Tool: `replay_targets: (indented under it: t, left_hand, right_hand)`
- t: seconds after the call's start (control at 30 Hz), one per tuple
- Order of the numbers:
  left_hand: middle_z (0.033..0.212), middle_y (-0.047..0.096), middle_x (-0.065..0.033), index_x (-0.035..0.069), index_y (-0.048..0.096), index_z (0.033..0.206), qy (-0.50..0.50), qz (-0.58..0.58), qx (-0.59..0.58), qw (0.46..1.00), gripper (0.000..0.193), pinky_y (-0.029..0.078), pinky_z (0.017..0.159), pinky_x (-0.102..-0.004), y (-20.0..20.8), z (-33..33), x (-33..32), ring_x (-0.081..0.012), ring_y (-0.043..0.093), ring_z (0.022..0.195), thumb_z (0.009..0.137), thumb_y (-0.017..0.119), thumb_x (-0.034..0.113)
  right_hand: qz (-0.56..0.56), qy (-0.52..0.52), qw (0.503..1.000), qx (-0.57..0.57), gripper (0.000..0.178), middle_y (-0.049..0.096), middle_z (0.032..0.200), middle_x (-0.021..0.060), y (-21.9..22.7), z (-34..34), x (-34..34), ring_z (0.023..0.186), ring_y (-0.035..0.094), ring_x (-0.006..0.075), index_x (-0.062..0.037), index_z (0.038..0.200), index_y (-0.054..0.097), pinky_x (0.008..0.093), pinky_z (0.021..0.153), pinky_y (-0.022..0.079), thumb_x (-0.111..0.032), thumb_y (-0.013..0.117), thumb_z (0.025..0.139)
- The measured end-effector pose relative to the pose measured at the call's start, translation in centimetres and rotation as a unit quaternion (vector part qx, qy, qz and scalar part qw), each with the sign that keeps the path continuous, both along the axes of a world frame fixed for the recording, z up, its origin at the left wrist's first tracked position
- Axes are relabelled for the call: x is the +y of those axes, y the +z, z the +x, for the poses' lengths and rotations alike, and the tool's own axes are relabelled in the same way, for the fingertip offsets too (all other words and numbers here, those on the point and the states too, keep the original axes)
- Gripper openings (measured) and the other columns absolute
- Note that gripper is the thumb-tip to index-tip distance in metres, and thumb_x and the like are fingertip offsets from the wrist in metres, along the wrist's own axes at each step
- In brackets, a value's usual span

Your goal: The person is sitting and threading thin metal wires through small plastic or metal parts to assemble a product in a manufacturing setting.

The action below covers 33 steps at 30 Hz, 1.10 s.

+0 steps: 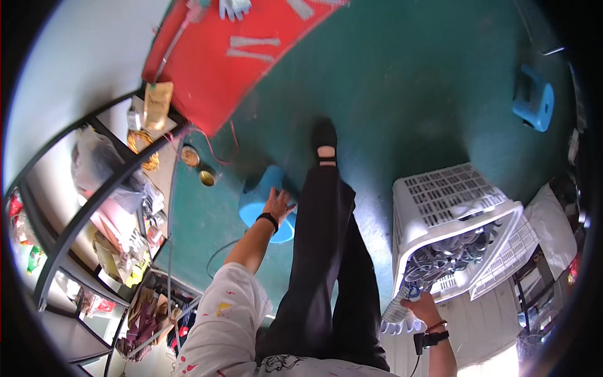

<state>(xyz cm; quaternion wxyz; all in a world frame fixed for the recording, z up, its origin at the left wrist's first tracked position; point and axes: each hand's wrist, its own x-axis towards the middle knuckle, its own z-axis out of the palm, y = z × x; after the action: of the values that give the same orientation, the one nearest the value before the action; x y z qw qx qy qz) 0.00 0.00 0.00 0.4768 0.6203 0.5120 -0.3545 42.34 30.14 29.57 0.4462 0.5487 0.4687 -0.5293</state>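
Note:
My left hand [277, 206] has its fingers spread against a light blue plastic stool [251, 202] on the floor, just left of my leg. Whether the fingers press on the stool or only hover over it, I cannot tell. At the lower right, my right hand [423, 308] is closed on a striped knitted work glove [397, 312], whose pale fingers dangle. Right above that hand is the opening of a white plastic crate [402, 235]. A heap of dark, curved pieces [455, 253] shows inside it.
A shelf rack [94, 204] with bags and packets lines the left. The red table [220, 81] at the upper left carries gloves and pale strips. Two small round containers [190, 156] are below it. Another blue stool [535, 100] and a white sack [553, 229] are at right.

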Motion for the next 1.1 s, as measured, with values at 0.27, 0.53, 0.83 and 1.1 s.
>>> replay_targets:
  t: [0.27, 0.53, 0.83, 1.1]
  left_hand:
    - [0.123, 0.073, -0.0098, 0.025, 0.072, 0.125, 0.301, -0.072, -0.042, 0.950, 0.034, 0.053, 0.097, -0.0487, 23.5, -7.9, 5.9, -0.0310, 0.069, 0.115, 0.097, 0.052, 0.022]
    - [0.127, 0.071, -0.0171, 0.013, 0.068, 0.130, 0.279, -0.005, -0.042, 0.959, 0.041, 0.053, 0.102, -0.0487, 39.1, -18.6, 21.3, -0.0367, 0.066, 0.120, 0.091, 0.057, 0.020]
    - [0.122, 0.072, -0.0177, 0.008, 0.069, 0.121, 0.342, 0.167, -0.064, 0.922, 0.034, 0.054, 0.099, -0.0481, 48.8, -25.7, 49.1, -0.0356, 0.068, 0.117, 0.096, 0.053, 0.024]
    - [0.118, 0.071, -0.0206, 0.004, 0.066, 0.123, 0.191, 0.326, -0.022, 0.926, 0.034, 0.055, 0.096, -0.0452, 47.0, -28.1, 68.5, -0.0378, 0.069, 0.110, 0.100, 0.050, 0.023]
  right_hand:
    - [0.177, 0.026, 0.983, 0.025, 0.032, 0.078, 0.095, 0.0167, 13.2, -8.5, 12.3, 0.092, 0.076, 0.0295, -0.0019, 0.101, 0.077, 0.0395, 0.081, 0.058, -0.024, 0.085, 0.079]
    - [0.425, -0.036, 0.894, 0.136, 0.035, 0.077, 0.091, 0.0187, 22.5, -16.8, 24.7, 0.090, 0.074, 0.0371, -0.0053, 0.095, 0.077, 0.0455, 0.078, 0.059, -0.033, 0.084, 0.076]
    - [0.477, 0.085, 0.862, 0.150, 0.041, 0.078, 0.091, 0.0167, 15.8, -14.4, 47.3, 0.090, 0.075, 0.0383, -0.0070, 0.093, 0.079, 0.0491, 0.081, 0.061, -0.037, 0.088, 0.067]
    - [0.475, 0.188, 0.790, 0.340, 0.034, 0.075, 0.089, 0.0203, 26.7, -38.9, 77.6, 0.087, 0.072, 0.0424, -0.0092, 0.093, 0.077, 0.0524, 0.077, 0.058, -0.040, 0.079, 0.078]
